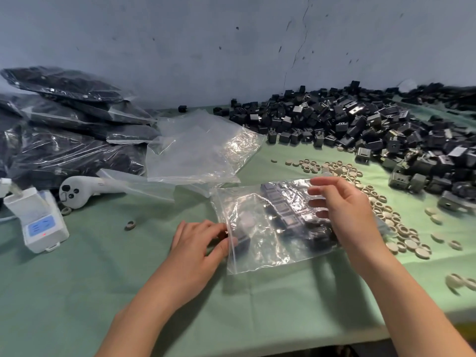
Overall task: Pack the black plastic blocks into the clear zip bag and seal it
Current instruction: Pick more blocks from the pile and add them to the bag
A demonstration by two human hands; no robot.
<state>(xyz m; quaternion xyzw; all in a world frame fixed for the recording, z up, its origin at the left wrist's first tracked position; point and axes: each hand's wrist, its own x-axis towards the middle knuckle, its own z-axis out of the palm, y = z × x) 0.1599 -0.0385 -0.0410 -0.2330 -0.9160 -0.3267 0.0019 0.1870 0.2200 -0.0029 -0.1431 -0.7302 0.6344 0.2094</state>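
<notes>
A clear zip bag lies flat on the green cloth in front of me, its zip edge to the left. Several black plastic blocks sit in rows inside it. My left hand pinches the bag's zip edge near the middle of that side. My right hand hovers over the bag's right part with fingers spread and relaxed, fingertips touching the film. A large heap of loose black blocks covers the table at the back right.
Filled bags of black blocks pile up at the left. Empty clear bags lie behind the working bag. Small beige rings are scattered to the right. A white box device and a white controller sit at the left.
</notes>
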